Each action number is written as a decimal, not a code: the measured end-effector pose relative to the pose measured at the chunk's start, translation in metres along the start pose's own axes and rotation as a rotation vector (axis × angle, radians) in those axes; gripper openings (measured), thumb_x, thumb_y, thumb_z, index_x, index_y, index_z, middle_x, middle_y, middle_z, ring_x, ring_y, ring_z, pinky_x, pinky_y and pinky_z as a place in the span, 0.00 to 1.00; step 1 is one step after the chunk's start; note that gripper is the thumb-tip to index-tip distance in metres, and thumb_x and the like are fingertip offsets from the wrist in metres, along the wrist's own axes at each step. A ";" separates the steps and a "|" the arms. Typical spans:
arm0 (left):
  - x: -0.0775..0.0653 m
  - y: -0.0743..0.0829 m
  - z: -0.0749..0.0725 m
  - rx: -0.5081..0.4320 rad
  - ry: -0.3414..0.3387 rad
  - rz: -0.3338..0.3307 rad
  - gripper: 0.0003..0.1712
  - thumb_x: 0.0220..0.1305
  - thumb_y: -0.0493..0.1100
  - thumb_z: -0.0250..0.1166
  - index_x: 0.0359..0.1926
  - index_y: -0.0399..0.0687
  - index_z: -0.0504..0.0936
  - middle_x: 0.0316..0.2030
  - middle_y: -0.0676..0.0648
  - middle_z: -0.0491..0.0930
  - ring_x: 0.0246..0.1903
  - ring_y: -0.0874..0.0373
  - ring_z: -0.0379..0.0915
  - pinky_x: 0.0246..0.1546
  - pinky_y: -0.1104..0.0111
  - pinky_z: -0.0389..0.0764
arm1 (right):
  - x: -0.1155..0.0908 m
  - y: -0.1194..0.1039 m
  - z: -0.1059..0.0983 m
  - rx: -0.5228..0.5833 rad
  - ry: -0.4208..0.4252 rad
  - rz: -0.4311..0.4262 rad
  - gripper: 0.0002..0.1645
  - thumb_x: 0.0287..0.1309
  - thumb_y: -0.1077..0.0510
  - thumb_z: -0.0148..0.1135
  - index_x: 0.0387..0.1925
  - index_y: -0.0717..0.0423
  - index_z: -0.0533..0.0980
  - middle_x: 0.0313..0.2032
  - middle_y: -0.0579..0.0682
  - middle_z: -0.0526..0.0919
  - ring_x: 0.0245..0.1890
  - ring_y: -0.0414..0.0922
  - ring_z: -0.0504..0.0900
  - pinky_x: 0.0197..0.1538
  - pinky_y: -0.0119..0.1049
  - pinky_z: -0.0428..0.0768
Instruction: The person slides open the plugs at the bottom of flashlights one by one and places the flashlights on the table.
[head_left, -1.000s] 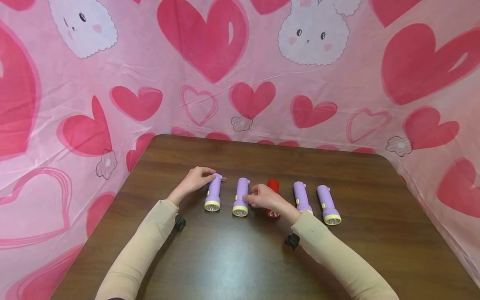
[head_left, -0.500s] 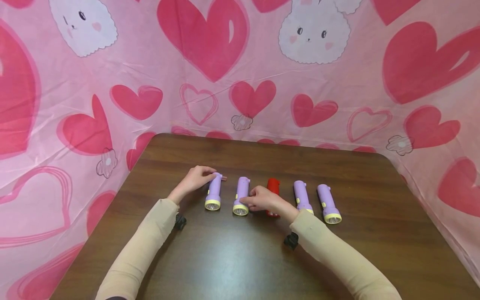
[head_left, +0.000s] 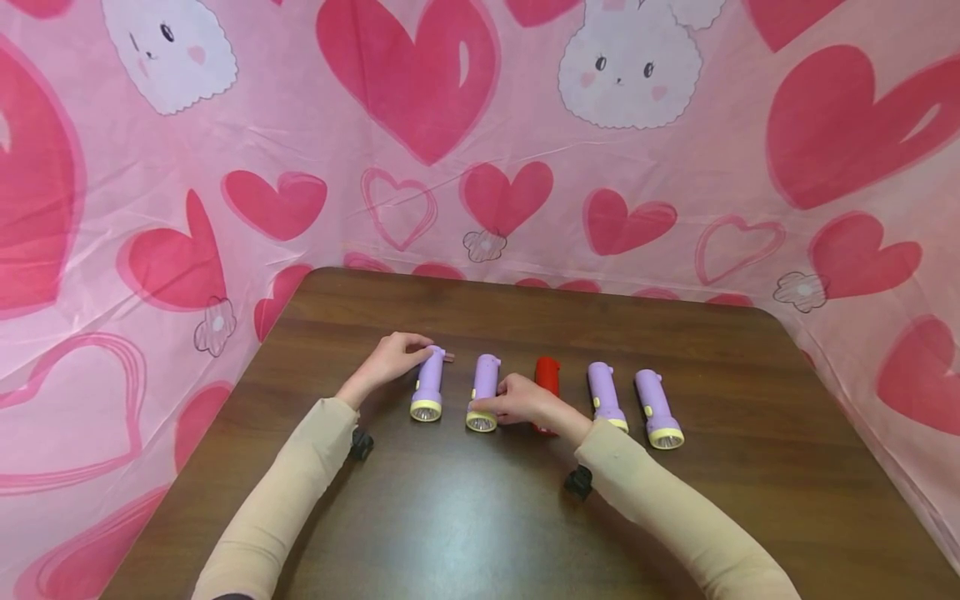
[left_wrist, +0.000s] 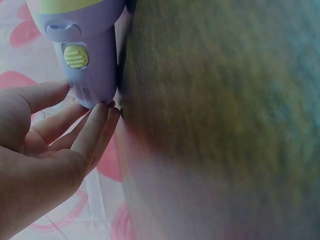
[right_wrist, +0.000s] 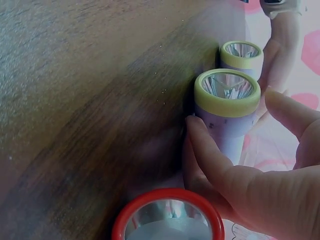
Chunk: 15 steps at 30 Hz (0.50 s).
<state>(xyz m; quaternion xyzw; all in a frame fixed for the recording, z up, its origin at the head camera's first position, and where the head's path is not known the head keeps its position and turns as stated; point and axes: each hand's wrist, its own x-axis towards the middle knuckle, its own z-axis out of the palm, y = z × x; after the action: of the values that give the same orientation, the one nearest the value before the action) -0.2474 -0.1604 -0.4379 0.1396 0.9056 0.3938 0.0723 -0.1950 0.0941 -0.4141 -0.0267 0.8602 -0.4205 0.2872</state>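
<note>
Here, I see the left hand pinch the tail of the far-left purple flashlight on the table; the right hand grips the second purple flashlight, partly hiding the red flashlight.

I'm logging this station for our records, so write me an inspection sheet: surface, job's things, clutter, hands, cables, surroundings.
Surface: brown wood-grain table, glare on its near part.
Job's things: five flashlights in a row, lens ends towards the person; from the left, first flashlight, second flashlight, red flashlight, fourth flashlight, fifth flashlight; all but the red are purple and yellow.
Clutter: nothing seen.
Left hand: holds the first flashlight's tail end.
Right hand: thumb and fingers on either side of the second flashlight's head.
Cables: nothing seen.
Surroundings: pink backdrop with hearts and rabbit faces.
</note>
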 end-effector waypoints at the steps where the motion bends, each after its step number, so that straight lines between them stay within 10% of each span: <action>1: 0.000 0.000 0.000 0.005 0.003 0.002 0.22 0.71 0.47 0.60 0.58 0.36 0.80 0.55 0.35 0.82 0.54 0.43 0.79 0.58 0.49 0.79 | 0.000 0.000 0.000 -0.007 0.003 -0.001 0.26 0.56 0.47 0.71 0.43 0.66 0.78 0.38 0.54 0.86 0.33 0.43 0.82 0.45 0.36 0.86; 15: 0.002 0.000 0.000 0.005 0.008 0.004 0.21 0.71 0.46 0.59 0.56 0.36 0.81 0.54 0.34 0.82 0.54 0.42 0.79 0.60 0.48 0.78 | 0.001 0.000 0.004 -0.018 0.032 -0.015 0.26 0.54 0.48 0.73 0.43 0.65 0.77 0.37 0.54 0.85 0.32 0.43 0.80 0.41 0.34 0.85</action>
<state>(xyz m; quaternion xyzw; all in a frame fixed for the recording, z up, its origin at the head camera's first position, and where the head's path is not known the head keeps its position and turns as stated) -0.2488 -0.1597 -0.4384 0.1402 0.9066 0.3922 0.0674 -0.1938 0.0909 -0.4160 -0.0292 0.8682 -0.4151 0.2702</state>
